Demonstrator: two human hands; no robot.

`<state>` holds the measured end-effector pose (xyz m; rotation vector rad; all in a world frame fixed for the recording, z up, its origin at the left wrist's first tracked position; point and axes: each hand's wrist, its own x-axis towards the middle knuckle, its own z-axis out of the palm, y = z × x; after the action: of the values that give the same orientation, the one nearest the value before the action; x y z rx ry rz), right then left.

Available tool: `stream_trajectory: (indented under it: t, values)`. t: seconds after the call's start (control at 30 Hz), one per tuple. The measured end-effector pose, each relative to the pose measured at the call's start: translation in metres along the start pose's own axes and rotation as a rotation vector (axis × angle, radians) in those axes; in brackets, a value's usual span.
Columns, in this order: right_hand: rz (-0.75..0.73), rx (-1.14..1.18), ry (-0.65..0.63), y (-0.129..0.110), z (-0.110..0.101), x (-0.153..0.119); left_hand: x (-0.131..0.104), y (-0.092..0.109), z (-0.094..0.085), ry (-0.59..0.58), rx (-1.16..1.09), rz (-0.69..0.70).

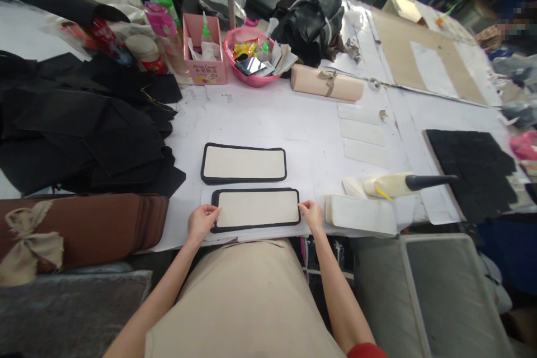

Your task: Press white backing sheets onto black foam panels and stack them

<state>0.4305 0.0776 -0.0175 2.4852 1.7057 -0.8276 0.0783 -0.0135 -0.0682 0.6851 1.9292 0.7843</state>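
Observation:
At the front of the white table lies a long panel [258,208], cream in the middle with a black border and rounded corners. My left hand [203,221] pinches its left end between thumb and fingers. At the opposite end, my right hand [311,215] pinches the right edge. Under this panel another black edge shows at the left and top. Just beyond it is a second black-bordered cream stack [244,163]. To the right of my right hand sits a stack of white rectangular pieces [363,215], with a cream bottle [388,184] with a black nozzle behind it.
Black sheets [84,123] pile up on the left, behind tied brown panels [92,224]. A pink box [205,50], a pink basin [254,61] and a tied beige roll [327,83] stand at the back. Black pieces [472,170] lie right; a grey bin [436,240] stands below the edge.

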Motion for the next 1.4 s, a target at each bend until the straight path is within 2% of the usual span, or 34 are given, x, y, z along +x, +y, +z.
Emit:
stream_trajectory:
  t: [0.1,0.2,0.3,0.37,0.43,0.53,0.6,0.67,0.73,0.83,0.9,1.0,1.1,1.23,1.4]
  values:
    - [-0.084,-0.011,0.165,-0.008,0.003,-0.017,-0.001,0.001,-0.001,0.005,0.016,-0.002]
    - [-0.435,-0.029,0.288,-0.033,0.024,-0.034,-0.003,0.002,-0.002,0.010,0.034,-0.001]
    - [-0.790,-0.095,0.221,-0.063,0.055,-0.038,-0.002,0.002,-0.001,0.012,0.047,-0.002]
    - [-0.938,-0.165,0.157,-0.076,0.074,-0.035,-0.001,0.001,-0.001,0.011,0.052,-0.004]
    - [-1.021,-0.219,0.111,-0.081,0.087,-0.028,-0.001,0.000,-0.001,0.012,0.060,-0.005]
    - [-1.064,-0.246,0.088,-0.079,0.094,-0.020,-0.007,0.004,-0.004,0.017,0.120,-0.002]
    - [-1.071,-0.246,0.085,-0.076,0.093,-0.018,-0.016,0.012,-0.006,0.101,0.275,0.059]
    - [-1.073,-0.243,0.078,-0.075,0.091,-0.019,-0.024,0.024,-0.002,0.237,0.498,0.239]
    - [-1.069,-0.240,0.071,-0.077,0.089,-0.021,-0.028,0.036,0.011,0.278,0.676,0.526]
    - [-1.055,-0.245,0.067,-0.080,0.090,-0.024,-0.021,0.046,0.040,0.074,0.788,0.935]
    - [-1.053,-0.250,0.062,-0.080,0.090,-0.024,-0.012,0.045,0.056,-0.044,0.846,1.057]
    - [-1.084,-0.253,0.044,-0.073,0.085,-0.019,0.002,0.038,0.059,-0.119,0.929,1.102]
    - [-1.069,-0.255,0.037,-0.054,0.073,-0.008,0.009,0.032,0.043,-0.169,0.971,1.129]
    - [-0.960,-0.248,0.036,-0.030,0.059,0.004,0.013,0.028,0.026,-0.173,0.986,1.127]
    - [-0.944,-0.231,0.022,-0.025,0.057,0.005,0.014,0.025,0.027,-0.176,0.977,1.117]
